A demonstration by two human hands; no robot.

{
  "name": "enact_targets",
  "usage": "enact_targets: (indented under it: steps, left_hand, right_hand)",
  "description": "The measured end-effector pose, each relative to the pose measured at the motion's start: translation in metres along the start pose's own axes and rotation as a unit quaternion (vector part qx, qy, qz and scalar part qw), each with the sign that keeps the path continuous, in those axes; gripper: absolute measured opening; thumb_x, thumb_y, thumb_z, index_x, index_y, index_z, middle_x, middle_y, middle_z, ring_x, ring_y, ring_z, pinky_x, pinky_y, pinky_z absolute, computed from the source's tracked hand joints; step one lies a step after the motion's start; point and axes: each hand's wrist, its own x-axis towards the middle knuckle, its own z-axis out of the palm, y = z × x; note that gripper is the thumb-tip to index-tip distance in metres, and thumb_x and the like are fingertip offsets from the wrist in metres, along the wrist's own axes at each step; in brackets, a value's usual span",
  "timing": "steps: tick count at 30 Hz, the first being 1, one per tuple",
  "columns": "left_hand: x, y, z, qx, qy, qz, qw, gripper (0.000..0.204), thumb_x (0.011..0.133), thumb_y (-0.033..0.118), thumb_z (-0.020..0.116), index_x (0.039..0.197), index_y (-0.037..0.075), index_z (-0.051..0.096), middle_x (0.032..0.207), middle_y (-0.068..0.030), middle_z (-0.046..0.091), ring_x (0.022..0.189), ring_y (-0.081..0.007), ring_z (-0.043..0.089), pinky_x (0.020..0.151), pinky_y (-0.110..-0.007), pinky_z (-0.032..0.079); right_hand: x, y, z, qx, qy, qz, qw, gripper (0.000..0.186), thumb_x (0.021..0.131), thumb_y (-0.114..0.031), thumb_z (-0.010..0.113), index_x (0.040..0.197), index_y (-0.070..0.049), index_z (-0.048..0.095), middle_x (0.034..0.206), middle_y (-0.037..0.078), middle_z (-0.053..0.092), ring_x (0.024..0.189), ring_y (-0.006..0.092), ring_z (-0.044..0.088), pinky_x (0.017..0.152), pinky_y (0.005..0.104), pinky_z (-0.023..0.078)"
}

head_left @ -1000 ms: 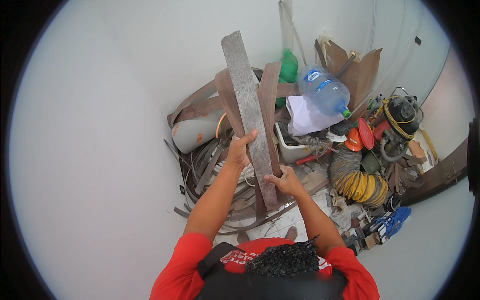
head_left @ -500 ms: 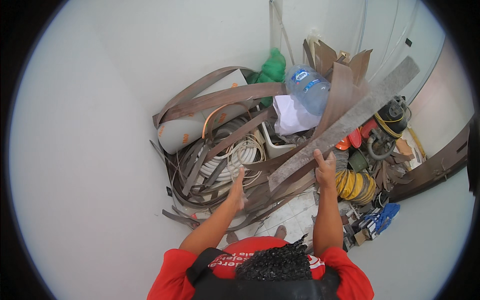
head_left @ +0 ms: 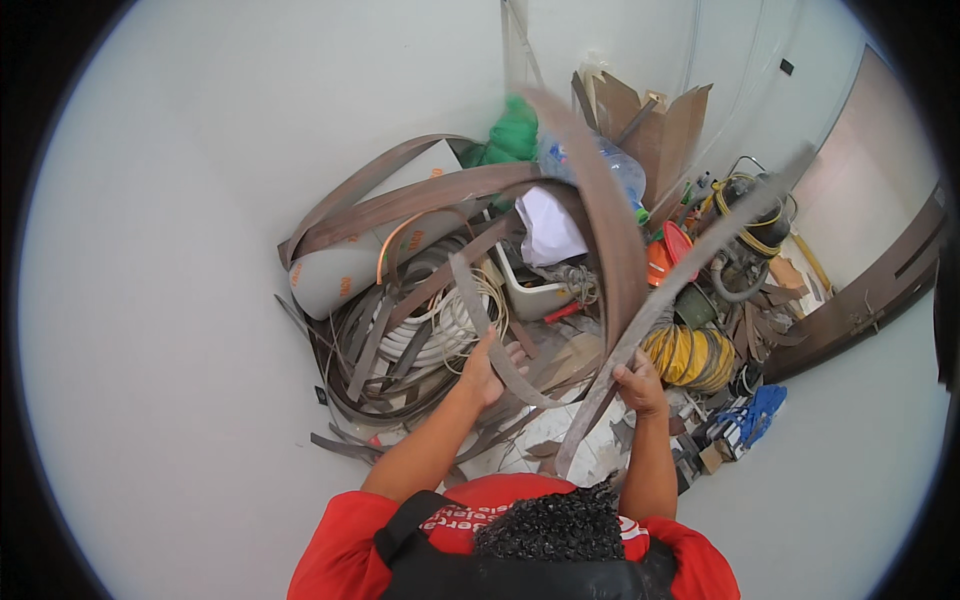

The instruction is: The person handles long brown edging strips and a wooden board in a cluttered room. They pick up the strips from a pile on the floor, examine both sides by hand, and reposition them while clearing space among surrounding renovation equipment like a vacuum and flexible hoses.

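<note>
My left hand (head_left: 490, 370) has its fingers curled loosely round a narrow, curved grey strip (head_left: 470, 298). My right hand (head_left: 640, 385) grips a long grey strip (head_left: 720, 240), which slants up to the right and is blurred at the top. Beside it a wide brown strip (head_left: 620, 270) arches up and back over the pile, also blurred. Below and behind my left hand are coiled white hose (head_left: 425, 345), loose cable and several dark offcuts (head_left: 365, 360).
Against white walls lie a grey sheet roll (head_left: 330, 280), green bag (head_left: 510, 130), water bottle (head_left: 625, 180), cardboard (head_left: 670, 140), white bin (head_left: 540, 295), orange helmet (head_left: 660, 262), vacuum (head_left: 750, 210) and yellow duct (head_left: 690, 355). A dark curved board (head_left: 840, 330) leans at right, near blue material (head_left: 760, 410).
The strips swung right and separated, with the brown one now arching back. My left hand let go, then moved up onto a narrow grey strip. The view has shifted slightly.
</note>
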Motion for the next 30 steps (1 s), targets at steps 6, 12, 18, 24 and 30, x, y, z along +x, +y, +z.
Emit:
enact_targets:
  steps: [6,12,18,24,30]
  left_hand:
    - [-0.013,0.016,0.053,0.058,-0.148,0.090,0.983,0.109,0.075,0.077,0.068,0.146,0.002,0.034,0.141,-0.0135,0.046,0.127,-0.0273,0.049,0.107,-0.046,0.039]
    - [-0.017,0.000,0.067,0.117,-0.087,0.199,0.969,0.072,0.082,0.039,0.083,0.131,-0.004,0.053,0.123,-0.0125,0.062,0.114,-0.0236,0.060,0.101,-0.038,0.045]
    - [-0.007,0.012,0.059,0.133,0.025,0.115,0.984,0.041,0.081,0.007,0.082,0.116,-0.004,0.064,0.108,-0.0141,0.069,0.097,-0.0252,0.067,0.089,-0.038,0.054]
    - [-0.014,0.033,0.055,0.020,-0.090,0.145,0.985,0.043,0.084,-0.003,0.074,0.124,-0.001,0.058,0.112,-0.0118,0.067,0.102,-0.0264,0.065,0.089,-0.042,0.056]
    - [-0.021,0.040,0.058,0.050,-0.139,0.187,0.971,0.048,0.084,-0.003,0.074,0.128,0.000,0.055,0.116,-0.0105,0.066,0.105,-0.0259,0.064,0.093,-0.042,0.054]
  right_hand:
    - [0.003,0.005,0.021,-0.096,-0.074,0.104,0.987,0.062,0.086,-0.032,0.077,0.134,0.000,0.054,0.122,0.006,0.063,0.110,0.0148,0.057,0.098,0.0301,0.042]
    - [0.020,0.009,0.054,-0.229,-0.145,0.084,0.959,0.072,0.087,-0.027,0.073,0.146,0.001,0.043,0.136,0.012,0.057,0.124,0.0196,0.051,0.108,0.0332,0.037]
    - [0.045,0.023,0.064,-0.337,-0.180,0.067,0.922,0.082,0.083,-0.029,0.074,0.152,-0.006,0.036,0.142,0.022,0.052,0.131,0.0298,0.050,0.111,0.0376,0.035]
    - [0.059,0.041,0.070,-0.460,-0.069,-0.037,0.885,0.087,0.079,-0.034,0.081,0.149,-0.003,0.041,0.136,0.020,0.057,0.123,0.0285,0.053,0.108,0.0377,0.039]
    - [0.066,0.037,0.074,-0.299,-0.142,0.164,0.929,0.066,0.081,-0.031,0.081,0.135,0.000,0.057,0.115,0.013,0.069,0.105,0.0192,0.062,0.096,0.0344,0.047]
